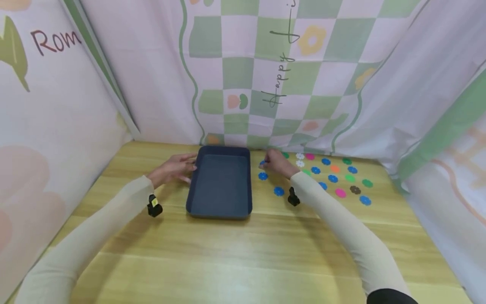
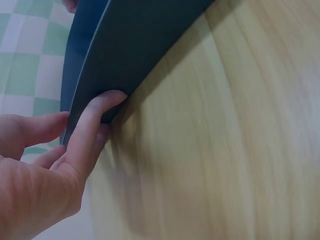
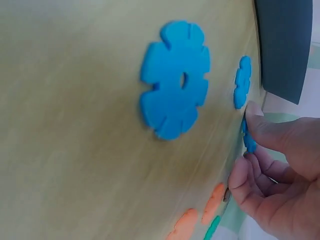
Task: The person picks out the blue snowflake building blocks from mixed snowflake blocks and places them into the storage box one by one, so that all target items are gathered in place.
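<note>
A dark blue-grey rectangular tray (image 1: 220, 213) lies on the wooden table. My left hand (image 1: 172, 169) is at its left side, fingers fairly straight and touching the outer wall near the far corner. In the left wrist view a fingertip presses on the tray's outside wall (image 2: 135, 55) below the rim. Past the tray's right side, my right hand (image 1: 279, 162) pinches a blue flower-shaped plastic disc (image 3: 248, 135) between thumb and fingers, close over the tabletop. Another blue disc (image 3: 242, 82) lies just beside the thumb, and a larger-looking one (image 3: 177, 80) is nearer the wrist camera.
Several flower-shaped discs lie scattered on the right, among them pink (image 1: 340, 193), brown (image 1: 355, 190), orange (image 1: 334, 168), green (image 1: 367, 183) and white (image 1: 300, 156). A patterned curtain (image 1: 243, 76) hangs along the table's back edge. Bare wooden tabletop (image 1: 243, 261) stretches in front of the tray.
</note>
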The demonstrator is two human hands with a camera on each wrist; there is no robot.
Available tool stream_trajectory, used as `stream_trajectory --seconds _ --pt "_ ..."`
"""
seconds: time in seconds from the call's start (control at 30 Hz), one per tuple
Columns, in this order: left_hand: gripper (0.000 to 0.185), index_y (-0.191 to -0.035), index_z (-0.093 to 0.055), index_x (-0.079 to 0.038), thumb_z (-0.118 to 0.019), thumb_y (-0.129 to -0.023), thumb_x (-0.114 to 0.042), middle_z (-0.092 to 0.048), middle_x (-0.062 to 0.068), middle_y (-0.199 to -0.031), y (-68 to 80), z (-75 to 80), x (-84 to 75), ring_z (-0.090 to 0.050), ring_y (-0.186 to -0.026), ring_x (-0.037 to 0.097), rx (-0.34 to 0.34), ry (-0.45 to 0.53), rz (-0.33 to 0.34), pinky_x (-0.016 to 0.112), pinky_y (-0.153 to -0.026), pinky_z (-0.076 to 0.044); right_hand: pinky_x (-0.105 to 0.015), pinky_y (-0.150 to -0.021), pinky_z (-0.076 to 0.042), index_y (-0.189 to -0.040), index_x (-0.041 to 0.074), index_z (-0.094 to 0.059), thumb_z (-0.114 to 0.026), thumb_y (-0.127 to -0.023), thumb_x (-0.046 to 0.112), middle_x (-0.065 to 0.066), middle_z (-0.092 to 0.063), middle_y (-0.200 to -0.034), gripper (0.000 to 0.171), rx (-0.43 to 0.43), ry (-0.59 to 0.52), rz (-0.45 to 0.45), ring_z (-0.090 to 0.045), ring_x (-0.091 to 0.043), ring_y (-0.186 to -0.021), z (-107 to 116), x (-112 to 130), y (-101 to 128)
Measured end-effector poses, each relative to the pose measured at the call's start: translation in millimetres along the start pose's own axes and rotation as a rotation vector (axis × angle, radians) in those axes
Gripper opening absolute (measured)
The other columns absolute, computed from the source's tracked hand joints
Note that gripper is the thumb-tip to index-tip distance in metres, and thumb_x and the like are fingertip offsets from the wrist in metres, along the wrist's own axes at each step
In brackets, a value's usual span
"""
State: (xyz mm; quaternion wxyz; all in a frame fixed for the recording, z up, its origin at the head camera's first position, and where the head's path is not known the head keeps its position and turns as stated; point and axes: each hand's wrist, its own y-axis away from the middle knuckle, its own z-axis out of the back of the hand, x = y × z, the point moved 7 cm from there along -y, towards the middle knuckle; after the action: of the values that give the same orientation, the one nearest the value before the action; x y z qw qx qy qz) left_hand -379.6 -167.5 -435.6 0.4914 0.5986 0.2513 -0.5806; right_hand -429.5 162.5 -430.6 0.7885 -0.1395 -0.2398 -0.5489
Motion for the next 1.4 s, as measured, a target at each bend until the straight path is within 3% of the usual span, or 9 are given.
stream_trajectory --seconds 0.07,0.13,0.27,0.37,0.53,0.77,1.03,1.27,1.4 --pt "0.071 -0.168 -0.015 -0.006 -0.052 -0.107 -0.001 -0.015 0.025 -0.172 -0.5 -1.0 1.0 -0.036 -0.150 0.047 0.005 0.012 0.011 0.035 -0.083 -0.066 -0.022 -0.047 -0.030 -0.059 0.013 -0.042 -0.073 -0.096 0.005 0.004 -0.034 -0.054 0.049 -0.002 -0.002 -0.002 -0.029 -0.009 -0.049 2 1 1" --pt "0.070 -0.168 -0.015 -0.006 -0.051 -0.107 -0.002 -0.014 0.024 -0.172 -1.5 -1.8 1.7 -0.035 -0.151 0.047 0.017 0.026 0.024 0.038 -0.087 -0.065 -0.023 -0.052 -0.040 -0.068 0.007 -0.050 -0.073 -0.095 0.002 0.000 -0.046 -0.063 0.036 -0.033 0.010 0.019 -0.041 -0.013 -0.056 7 4 2" --pt "0.069 -0.168 -0.013 -0.005 -0.049 -0.108 -0.003 -0.011 0.025 -0.173 -2.9 -2.5 0.3 -0.029 -0.154 0.046 0.047 0.040 0.039 0.043 -0.093 -0.064 -0.035 -0.072 -0.062 -0.098 -0.008 -0.062 -0.063 -0.095 -0.010 -0.021 -0.066 -0.095 0.004 -0.095 0.005 0.063 -0.067 -0.031 -0.081 20 13 2" --pt "0.069 -0.168 -0.011 -0.005 -0.047 -0.109 -0.003 -0.009 0.024 -0.173 -2.6 -2.4 -1.2 -0.027 -0.155 0.045 0.067 0.038 0.047 0.043 -0.095 -0.063 -0.044 -0.081 -0.066 -0.113 -0.016 -0.064 -0.055 -0.098 -0.013 -0.033 -0.069 -0.111 0.018 -0.088 -0.074 0.059 -0.073 -0.042 -0.091 27 19 2" --pt "0.067 -0.169 -0.012 -0.008 -0.047 -0.111 -0.006 -0.011 0.023 -0.173 -1.9 -1.8 -3.0 -0.027 -0.155 0.044 0.081 0.027 0.043 0.041 -0.095 -0.063 -0.052 -0.087 -0.064 -0.125 -0.016 -0.064 -0.055 -0.103 -0.006 -0.034 -0.070 -0.116 0.026 -0.089 -0.254 0.005 -0.073 -0.047 -0.097 37 31 1" --pt "0.071 -0.169 -0.008 -0.008 -0.049 -0.111 -0.007 -0.008 0.023 -0.174 -2.4 -0.6 -2.3 -0.023 -0.157 0.044 0.097 0.045 0.032 0.043 -0.097 -0.062 -0.057 -0.097 -0.060 -0.124 -0.012 -0.067 -0.063 -0.103 0.001 -0.032 -0.072 -0.116 0.026 -0.126 -0.476 -0.056 -0.074 -0.044 -0.101 35 50 -6" --pt "0.075 -0.170 -0.008 -0.013 -0.051 -0.109 -0.005 -0.007 0.022 -0.174 1.6 5.1 1.0 -0.028 -0.155 0.045 0.057 0.061 0.034 0.038 -0.086 -0.066 -0.054 -0.097 -0.060 -0.120 -0.023 -0.063 -0.062 -0.098 -0.012 -0.041 -0.067 -0.119 0.025 -0.034 -0.787 -0.097 -0.075 -0.020 -0.073 -2 77 -34" --pt "0.074 -0.169 -0.008 -0.011 -0.051 -0.109 -0.004 -0.007 0.023 -0.174 1.5 1.4 -0.4 -0.029 -0.154 0.047 0.075 0.046 0.027 0.036 -0.085 -0.066 -0.047 -0.087 -0.065 -0.108 -0.022 -0.065 -0.063 -0.095 -0.017 -0.027 -0.073 -0.093 0.015 -0.021 -0.883 -0.146 -0.072 -0.017 -0.063 -33 89 -50" --pt "0.075 -0.170 -0.007 -0.011 -0.050 -0.109 -0.004 -0.007 0.023 -0.174 -1.6 -2.0 -0.6 -0.030 -0.153 0.047 0.089 0.042 0.042 0.036 -0.084 -0.066 -0.043 -0.084 -0.066 -0.107 -0.024 -0.065 -0.062 -0.094 -0.019 -0.026 -0.073 -0.088 0.014 -0.006 -0.906 -0.155 -0.070 -0.017 -0.062 -46 95 -52"
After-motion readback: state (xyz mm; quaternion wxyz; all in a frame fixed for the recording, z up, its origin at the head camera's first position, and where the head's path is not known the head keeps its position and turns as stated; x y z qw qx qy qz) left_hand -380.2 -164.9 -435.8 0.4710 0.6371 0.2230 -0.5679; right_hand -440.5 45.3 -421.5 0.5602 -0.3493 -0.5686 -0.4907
